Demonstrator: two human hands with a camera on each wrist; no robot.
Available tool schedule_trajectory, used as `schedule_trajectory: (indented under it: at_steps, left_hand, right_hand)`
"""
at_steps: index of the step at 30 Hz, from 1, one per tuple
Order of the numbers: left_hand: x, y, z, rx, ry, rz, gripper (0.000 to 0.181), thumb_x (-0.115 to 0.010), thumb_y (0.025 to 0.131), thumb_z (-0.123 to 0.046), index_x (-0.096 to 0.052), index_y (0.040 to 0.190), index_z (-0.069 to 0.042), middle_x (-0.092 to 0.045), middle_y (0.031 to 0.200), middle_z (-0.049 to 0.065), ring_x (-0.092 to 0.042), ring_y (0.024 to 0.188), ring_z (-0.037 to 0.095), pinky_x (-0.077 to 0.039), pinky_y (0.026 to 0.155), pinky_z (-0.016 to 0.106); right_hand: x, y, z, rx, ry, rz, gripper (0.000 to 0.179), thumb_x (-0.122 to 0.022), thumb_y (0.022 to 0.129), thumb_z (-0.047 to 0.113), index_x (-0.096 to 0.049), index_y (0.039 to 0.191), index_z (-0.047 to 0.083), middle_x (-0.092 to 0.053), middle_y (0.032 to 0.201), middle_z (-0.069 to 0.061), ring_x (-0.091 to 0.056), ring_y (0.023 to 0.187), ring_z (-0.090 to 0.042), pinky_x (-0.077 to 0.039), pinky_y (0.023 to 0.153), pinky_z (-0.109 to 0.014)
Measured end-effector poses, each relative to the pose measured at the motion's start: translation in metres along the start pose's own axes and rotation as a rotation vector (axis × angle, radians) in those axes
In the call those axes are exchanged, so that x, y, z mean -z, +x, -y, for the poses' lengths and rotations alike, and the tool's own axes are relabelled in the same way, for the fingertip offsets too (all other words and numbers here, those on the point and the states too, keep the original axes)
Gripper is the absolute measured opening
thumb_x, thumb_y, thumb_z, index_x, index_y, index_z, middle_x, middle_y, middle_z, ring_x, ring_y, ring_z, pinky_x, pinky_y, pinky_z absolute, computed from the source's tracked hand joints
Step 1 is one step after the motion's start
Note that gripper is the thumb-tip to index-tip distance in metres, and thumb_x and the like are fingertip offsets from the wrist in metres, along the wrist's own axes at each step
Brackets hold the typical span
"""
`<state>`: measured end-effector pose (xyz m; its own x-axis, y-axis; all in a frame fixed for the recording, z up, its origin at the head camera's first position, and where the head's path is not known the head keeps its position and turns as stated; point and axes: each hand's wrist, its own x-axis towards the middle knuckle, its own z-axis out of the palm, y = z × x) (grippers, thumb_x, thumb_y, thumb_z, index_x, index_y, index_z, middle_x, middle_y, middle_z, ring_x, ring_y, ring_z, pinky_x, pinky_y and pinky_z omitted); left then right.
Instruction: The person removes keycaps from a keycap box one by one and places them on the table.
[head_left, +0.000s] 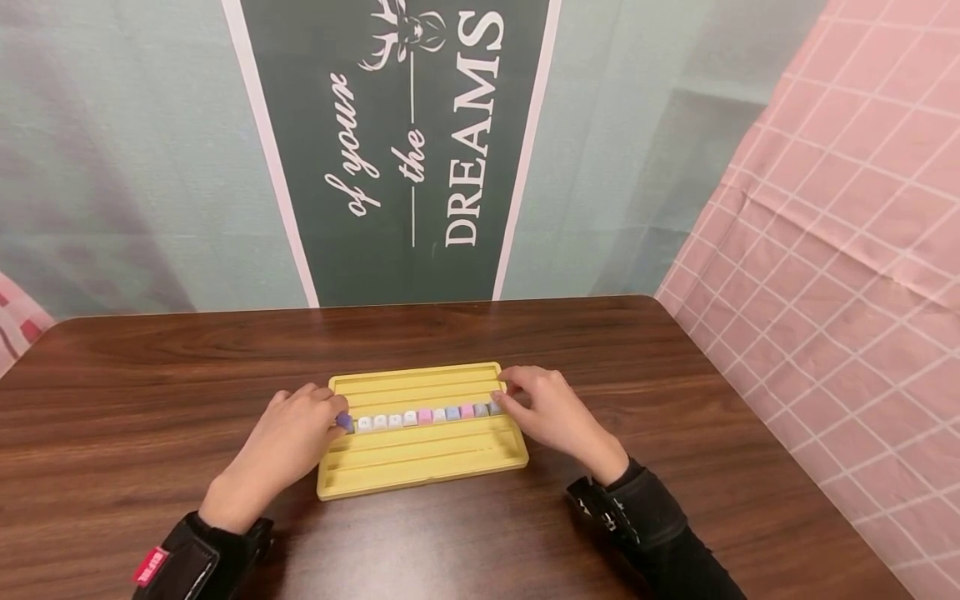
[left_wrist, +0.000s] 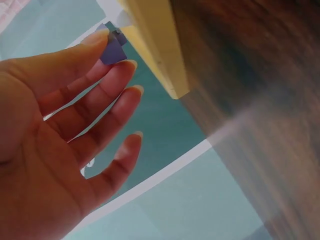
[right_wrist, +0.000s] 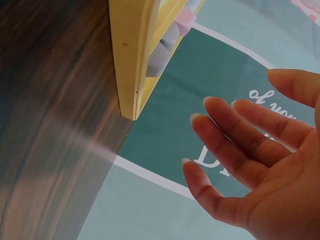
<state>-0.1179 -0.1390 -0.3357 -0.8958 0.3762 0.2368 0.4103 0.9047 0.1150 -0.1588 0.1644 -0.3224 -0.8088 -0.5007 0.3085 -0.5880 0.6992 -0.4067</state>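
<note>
A yellow tray (head_left: 420,479) with long ridges lies on the table, a single row of keycaps (head_left: 410,417) in white, pink, blue and grey running across its middle. At the row's left end my left hand (head_left: 296,429) pinches a purple keycap (left_wrist: 114,50) between thumb and fingers. That keycap appears tilted, its underside partly showing in the left wrist view. Over the tray's right edge is my right hand (head_left: 551,408), fingers loosely bent and apart. In the right wrist view nothing is between its fingers, and the grey keycap (right_wrist: 158,61) at the row's end stands apart from them.
The dark wooden table (head_left: 652,400) extends on all sides of the tray. Behind it hangs a green cloth (head_left: 600,167) with white lettering. A pink checked cloth (head_left: 862,250) hangs along the right side of the table.
</note>
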Motion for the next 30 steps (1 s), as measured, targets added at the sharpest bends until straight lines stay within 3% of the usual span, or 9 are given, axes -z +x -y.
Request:
schedule_trajectory:
  at_steps: [5, 14, 20, 25, 30]
  left_hand:
    - [0.005, -0.004, -0.005, -0.051, -0.008, -0.010, 0.018, -0.079, 0.068, -0.014, -0.063, 0.076, -0.013, -0.058, 0.073, -0.005, -0.054, 0.073, 0.017, -0.039, 0.061, 0.039]
    - [0.013, -0.012, -0.023, -0.152, -0.061, 0.056, 0.020, -0.080, 0.067, -0.016, -0.060, 0.072, -0.017, -0.053, 0.069, -0.012, -0.050, 0.067, 0.011, -0.035, 0.058, 0.031]
    - [0.011, -0.019, -0.028, -0.203, -0.067, 0.093, 0.021, -0.079, 0.068, -0.016, -0.058, 0.070, -0.018, -0.051, 0.068, -0.012, -0.047, 0.064, 0.009, -0.032, 0.056, 0.029]
    - [0.006, -0.027, -0.031, -0.234, -0.045, 0.077, 0.025, -0.080, 0.064, -0.014, -0.056, 0.066, -0.017, -0.048, 0.064, -0.012, -0.045, 0.061, 0.008, -0.033, 0.057, 0.030]
    - [0.003, -0.034, -0.033, -0.255, -0.014, 0.061, 0.027, -0.080, 0.062, -0.015, -0.054, 0.064, -0.017, -0.046, 0.061, -0.012, -0.045, 0.060, 0.010, -0.033, 0.058, 0.031]
  right_hand:
    - [0.001, 0.000, 0.005, 0.023, -0.020, 0.014, 0.023, -0.064, 0.084, 0.015, -0.064, 0.099, -0.002, -0.062, 0.082, -0.006, -0.057, 0.072, -0.019, -0.044, 0.062, -0.027]
    - [-0.003, -0.004, 0.014, 0.106, -0.024, 0.092, 0.019, -0.064, 0.085, 0.017, -0.064, 0.097, 0.002, -0.056, 0.078, 0.002, -0.051, 0.070, -0.017, -0.042, 0.062, -0.024]
    - [-0.006, -0.007, 0.022, 0.176, -0.021, 0.112, 0.019, -0.063, 0.086, 0.018, -0.065, 0.097, 0.002, -0.058, 0.082, -0.001, -0.053, 0.073, -0.015, -0.044, 0.066, -0.026]
    - [-0.009, -0.008, 0.026, 0.240, -0.032, 0.129, 0.021, -0.062, 0.087, 0.017, -0.065, 0.100, 0.000, -0.062, 0.085, -0.006, -0.058, 0.079, -0.017, -0.046, 0.073, -0.030]
    - [-0.011, -0.009, 0.029, 0.244, -0.041, 0.138, 0.022, -0.061, 0.087, 0.019, -0.065, 0.101, 0.002, -0.062, 0.084, -0.004, -0.059, 0.080, -0.016, -0.046, 0.075, -0.032]
